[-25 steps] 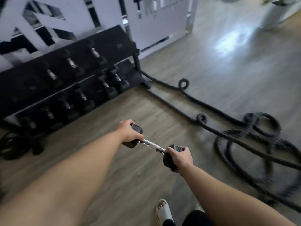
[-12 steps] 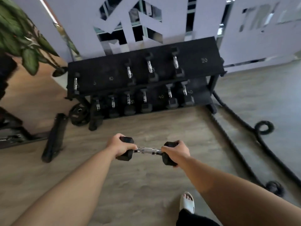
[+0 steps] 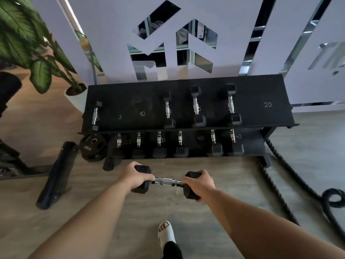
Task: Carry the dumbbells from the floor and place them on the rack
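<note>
I hold one black hex dumbbell (image 3: 166, 182) with a chrome handle level above the wooden floor, just in front of the rack. My left hand (image 3: 133, 177) grips its left head and my right hand (image 3: 200, 183) grips its right head. The black two-tier rack (image 3: 261, 116) stands ahead against the wall. Several dumbbells lie on its sloped top shelf and several more on the lower shelf. Bare spots on the top shelf are marked 5, 10 and 20.
A 10 kg weight plate (image 3: 92, 147) leans at the rack's lower left, beside a black roller (image 3: 57, 174) lying on the floor. A thick battle rope (image 3: 291, 186) runs along the right. A leafy plant (image 3: 28, 47) fills the upper left. My sandalled foot (image 3: 166, 234) is below.
I have turned left and stepped closer, so the rack now sits square and larger in front of me. The dumbbell has levelled out in both hands. The rope has slid off to the right.
</note>
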A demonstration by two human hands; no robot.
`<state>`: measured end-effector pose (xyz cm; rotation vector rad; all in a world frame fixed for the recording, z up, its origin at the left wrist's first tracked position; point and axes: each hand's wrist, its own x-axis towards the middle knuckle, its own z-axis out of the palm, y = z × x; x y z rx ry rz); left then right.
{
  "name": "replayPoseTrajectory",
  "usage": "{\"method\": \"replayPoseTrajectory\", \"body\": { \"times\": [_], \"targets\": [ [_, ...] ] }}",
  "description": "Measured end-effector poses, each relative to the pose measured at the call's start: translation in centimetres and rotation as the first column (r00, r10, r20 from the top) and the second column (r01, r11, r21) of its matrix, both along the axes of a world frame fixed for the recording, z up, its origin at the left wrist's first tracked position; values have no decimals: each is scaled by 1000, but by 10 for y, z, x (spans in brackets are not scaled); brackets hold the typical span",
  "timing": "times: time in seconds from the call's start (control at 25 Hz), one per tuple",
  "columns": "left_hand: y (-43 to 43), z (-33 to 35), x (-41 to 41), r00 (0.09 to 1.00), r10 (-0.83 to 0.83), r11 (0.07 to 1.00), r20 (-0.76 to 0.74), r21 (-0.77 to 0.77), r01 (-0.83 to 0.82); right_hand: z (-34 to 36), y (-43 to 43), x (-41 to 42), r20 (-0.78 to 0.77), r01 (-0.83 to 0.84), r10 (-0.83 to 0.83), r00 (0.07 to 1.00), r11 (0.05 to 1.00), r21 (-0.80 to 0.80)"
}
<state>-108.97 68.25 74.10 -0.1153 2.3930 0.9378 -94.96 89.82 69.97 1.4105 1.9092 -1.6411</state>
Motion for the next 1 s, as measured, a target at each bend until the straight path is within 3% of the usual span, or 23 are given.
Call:
{"method": "replayPoseTrajectory", "body": {
  "times": [0.44, 0.72, 1.0],
  "targets": [
    [62, -10, -254, 940, -340, 926, 17, -171, 337, -28, 4, -190, 44, 300, -297, 954, 949, -101],
    [88, -15, -390, 896, -441, 875, -44, -244, 418, -42, 13, -318, 8, 393, -398, 917, 902, -177],
    [104, -31, -536, 755, -655, 731, -35, -278, 623, -60, -20, -437, 49, 585, -586, 809, 794, -162]
  ]
}}
